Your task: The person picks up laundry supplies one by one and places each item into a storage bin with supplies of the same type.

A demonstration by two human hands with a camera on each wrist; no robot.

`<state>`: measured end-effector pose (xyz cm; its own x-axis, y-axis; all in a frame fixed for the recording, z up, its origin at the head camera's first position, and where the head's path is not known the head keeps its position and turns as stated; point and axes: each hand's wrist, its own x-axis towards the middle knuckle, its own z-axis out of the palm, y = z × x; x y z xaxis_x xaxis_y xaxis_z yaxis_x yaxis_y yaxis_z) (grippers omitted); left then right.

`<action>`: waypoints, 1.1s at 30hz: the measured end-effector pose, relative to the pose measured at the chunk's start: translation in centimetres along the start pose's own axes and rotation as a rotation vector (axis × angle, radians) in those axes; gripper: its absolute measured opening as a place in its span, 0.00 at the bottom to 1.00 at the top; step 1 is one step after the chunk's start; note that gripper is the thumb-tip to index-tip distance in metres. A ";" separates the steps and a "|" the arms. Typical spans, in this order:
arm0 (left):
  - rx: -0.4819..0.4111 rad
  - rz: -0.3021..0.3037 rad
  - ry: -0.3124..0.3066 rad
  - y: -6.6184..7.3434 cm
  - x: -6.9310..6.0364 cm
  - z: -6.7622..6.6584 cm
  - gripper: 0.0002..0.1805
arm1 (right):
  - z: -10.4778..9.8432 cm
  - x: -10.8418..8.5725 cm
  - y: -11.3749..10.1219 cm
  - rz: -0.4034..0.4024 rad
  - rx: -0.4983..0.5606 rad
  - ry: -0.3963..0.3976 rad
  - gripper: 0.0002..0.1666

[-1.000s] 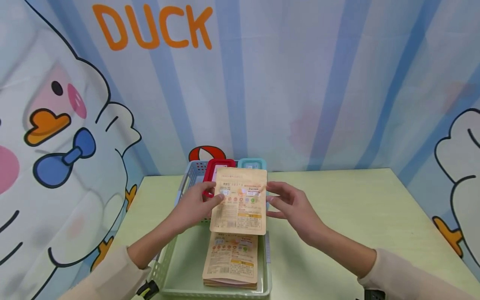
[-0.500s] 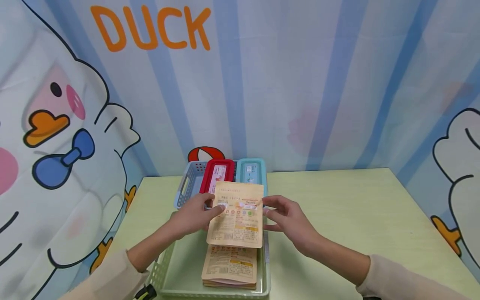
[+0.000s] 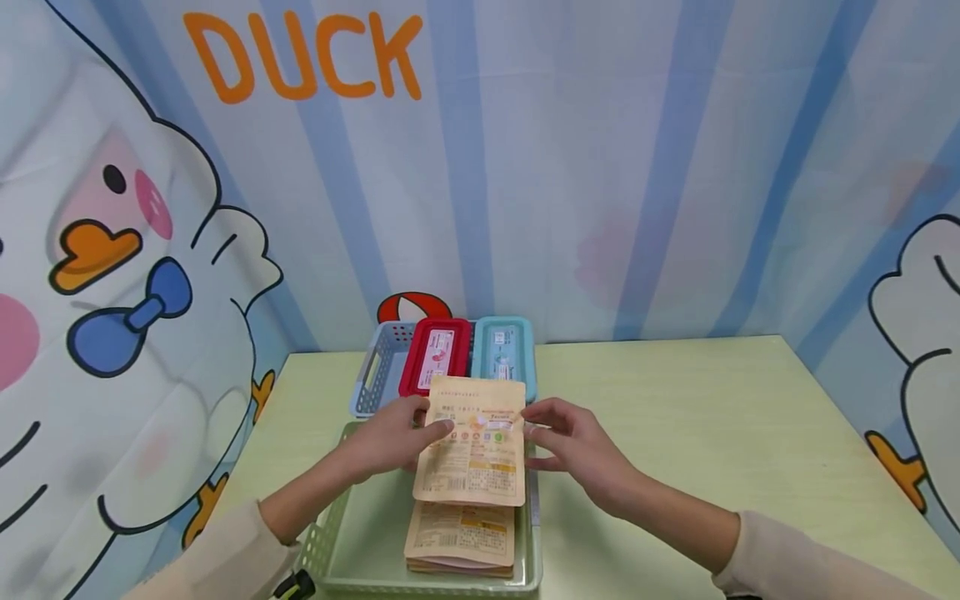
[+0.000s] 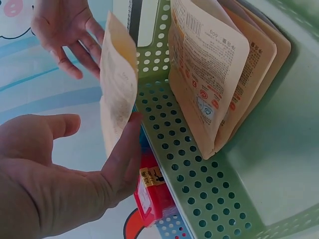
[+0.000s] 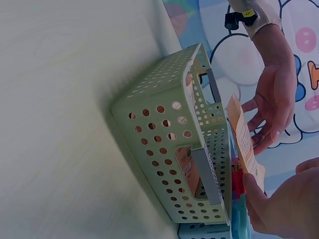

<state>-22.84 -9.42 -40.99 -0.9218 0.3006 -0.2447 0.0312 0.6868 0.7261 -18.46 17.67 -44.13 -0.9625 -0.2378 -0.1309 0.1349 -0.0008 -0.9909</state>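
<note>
My left hand (image 3: pixel 386 437) pinches a kraft-paper food pouch (image 3: pixel 471 467) by its left edge, thumb across the printed front and fingers behind. At the opposite edge, the fingertips of my right hand (image 3: pixel 581 450) touch the pouch with loosely bent fingers. The pouch is held above the back part of a green plastic basket (image 3: pixel 337 542). Inside that basket, several similar pouches (image 4: pixel 209 64) stand in a stack, partly hidden by the held one in the head view. The right wrist view shows the held pouch (image 5: pixel 242 137) nearly edge-on, outside the basket's holed wall.
Behind the green basket stands a blue-grey basket (image 3: pixel 369 387) with a red case (image 3: pixel 437 357) and a teal case (image 3: pixel 504 357), both bearing labels. They sit on a pale yellow-green table (image 3: pixel 697 417). A duck-print curtain (image 3: pixel 540 167) hangs along the back.
Both hands and the pouch have come down and toward me, covering more of the stacked pouches. The red and teal cases behind are now more visible.
</note>
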 end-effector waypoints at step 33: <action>0.030 -0.187 -0.336 -2.2 0.0 0.7 0.23 | 0.9 0.6 -0.8 0.208 -0.305 -0.339 0.17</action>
<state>-22.66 -10.51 -43.06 -0.7351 0.3651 -0.5712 -0.1093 0.7678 0.6314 -18.95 16.62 -43.39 -0.7851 -0.5046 -0.3593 0.1924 0.3527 -0.9158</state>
